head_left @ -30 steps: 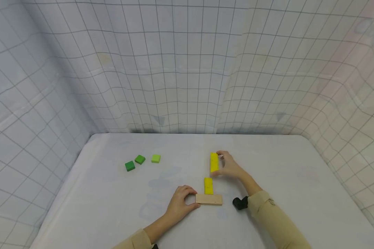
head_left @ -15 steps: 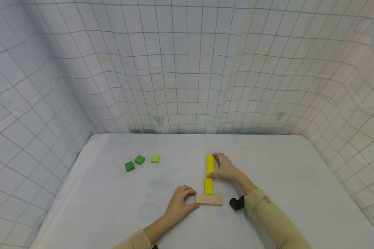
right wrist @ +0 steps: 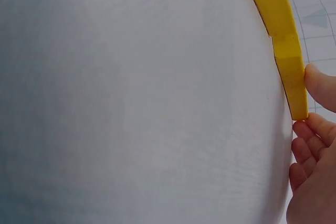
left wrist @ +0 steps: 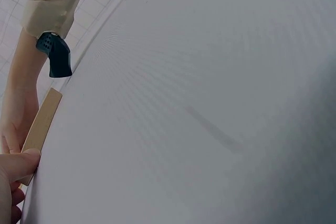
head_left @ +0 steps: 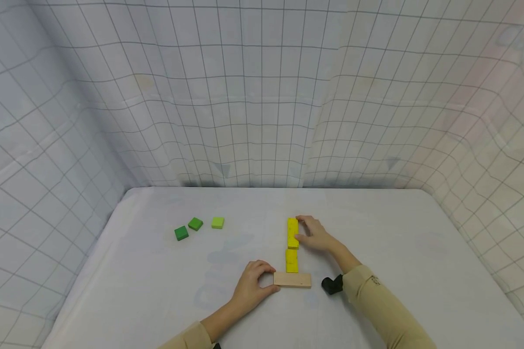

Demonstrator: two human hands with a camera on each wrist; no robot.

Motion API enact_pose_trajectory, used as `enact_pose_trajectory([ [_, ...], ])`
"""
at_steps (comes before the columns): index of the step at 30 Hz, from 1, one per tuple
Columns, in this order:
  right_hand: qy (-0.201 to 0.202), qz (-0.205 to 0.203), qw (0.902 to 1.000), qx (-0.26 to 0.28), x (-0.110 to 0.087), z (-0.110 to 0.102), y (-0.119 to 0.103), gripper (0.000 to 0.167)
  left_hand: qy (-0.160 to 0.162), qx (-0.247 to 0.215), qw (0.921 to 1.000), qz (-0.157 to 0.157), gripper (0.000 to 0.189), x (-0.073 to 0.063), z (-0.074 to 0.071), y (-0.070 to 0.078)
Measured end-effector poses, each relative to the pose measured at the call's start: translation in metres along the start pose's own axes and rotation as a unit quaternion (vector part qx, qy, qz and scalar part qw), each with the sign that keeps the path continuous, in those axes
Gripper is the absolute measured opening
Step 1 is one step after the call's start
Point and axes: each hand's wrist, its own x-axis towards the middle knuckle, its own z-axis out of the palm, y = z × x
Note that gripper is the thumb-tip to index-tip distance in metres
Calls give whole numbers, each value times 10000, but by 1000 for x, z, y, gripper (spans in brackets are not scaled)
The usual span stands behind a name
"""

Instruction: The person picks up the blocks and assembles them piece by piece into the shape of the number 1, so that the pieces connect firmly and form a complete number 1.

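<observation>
In the head view a plain wooden block (head_left: 292, 279) lies crosswise on the white table, its left end pinched by my left hand (head_left: 254, 284). Beyond it a shorter yellow block (head_left: 291, 261) lies lengthwise, close against the wood. A longer yellow block (head_left: 292, 231) continues the line away from me, meeting the shorter one end to end. My right hand (head_left: 318, 235) holds this longer block from the right. The right wrist view shows the thumb (right wrist: 318, 85) on its side and the fingertips (right wrist: 315, 124) at its far end.
Toward the left back of the table (head_left: 148, 286) lie a dark green block (head_left: 181, 233), a mid-green block (head_left: 195, 223) and a light green block (head_left: 218, 222). Grid-patterned white curtains (head_left: 262, 97) enclose the back and sides. A black wrist device (head_left: 332, 285) sits at the right sleeve.
My right hand has brought the longer yellow block leftward and toward me, against the shorter one. Its thumb has shifted from the near end to the side. The left hand stays still.
</observation>
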Motion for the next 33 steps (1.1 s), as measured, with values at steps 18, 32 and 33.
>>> enact_pose_trajectory([
  [18,17,-299,9995,-50,2,3,5,61,50,35,10000,65,32,1,-1,1],
  [32,-14,-294,9995,-117,1,3,6,60,42,72,10000,55,32,0,0,1],
  [33,-8,-304,9995,-112,1,3,6,60,43,76,10000,46,32,0,0,1],
])
